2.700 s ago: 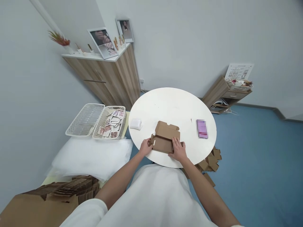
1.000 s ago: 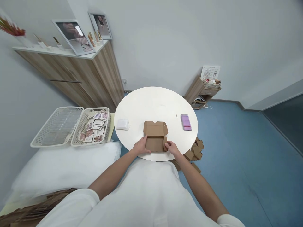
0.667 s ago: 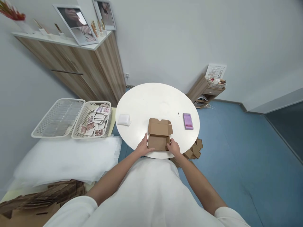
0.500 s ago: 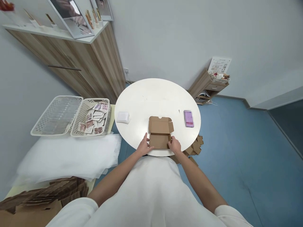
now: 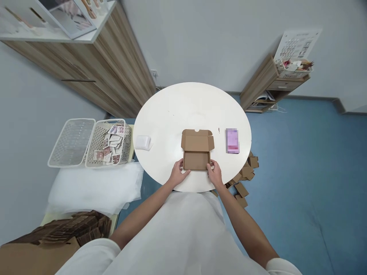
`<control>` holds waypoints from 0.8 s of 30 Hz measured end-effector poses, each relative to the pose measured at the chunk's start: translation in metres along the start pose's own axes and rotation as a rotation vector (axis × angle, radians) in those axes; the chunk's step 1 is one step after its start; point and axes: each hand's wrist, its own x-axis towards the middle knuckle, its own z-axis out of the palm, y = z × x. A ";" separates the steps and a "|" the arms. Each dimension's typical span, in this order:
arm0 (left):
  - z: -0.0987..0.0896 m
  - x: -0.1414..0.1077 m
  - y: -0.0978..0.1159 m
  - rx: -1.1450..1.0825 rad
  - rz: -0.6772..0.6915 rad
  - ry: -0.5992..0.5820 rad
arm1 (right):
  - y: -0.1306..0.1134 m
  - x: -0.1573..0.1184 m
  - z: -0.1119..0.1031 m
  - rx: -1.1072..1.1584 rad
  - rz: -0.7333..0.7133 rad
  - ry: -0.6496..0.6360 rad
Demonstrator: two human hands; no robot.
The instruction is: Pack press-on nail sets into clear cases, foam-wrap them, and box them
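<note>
A small brown cardboard box (image 5: pixel 196 160) lies near the front edge of the white round table (image 5: pixel 166 103). Its lid (image 5: pixel 197 143) is folded back away from me, side flaps spread, and the inside holds nothing. My left hand (image 5: pixel 177 174) grips the left wall, fingers along the outside and thumb at the front edge. On the other side, my right hand (image 5: pixel 214 174) is closed around the front right corner, thumb on the front wall. A stack of white sheets or pouches (image 5: pixel 142 142) lies to the left, and a pixelated purple packet (image 5: pixel 232 141) to the right.
White plastic baskets (image 5: pixel 128 141) at the left hold printed cards and clear sleeves. White foam sheets (image 5: pixel 97 187) and flattened cardboard (image 5: pixel 77 231) lie below them. Folded boxes (image 5: pixel 246 172) are on the floor at right. A wooden cabinet (image 5: pixel 123 65) and small shelf unit (image 5: pixel 258 84) stand behind.
The box has slid a little away from me and sits straighter. My right thumb has shifted from inside the box's right corner to its front corner. The camera view has also moved.
</note>
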 end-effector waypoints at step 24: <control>-0.037 0.019 0.001 0.116 -0.032 0.197 | 0.002 0.029 -0.024 -0.189 -0.372 0.067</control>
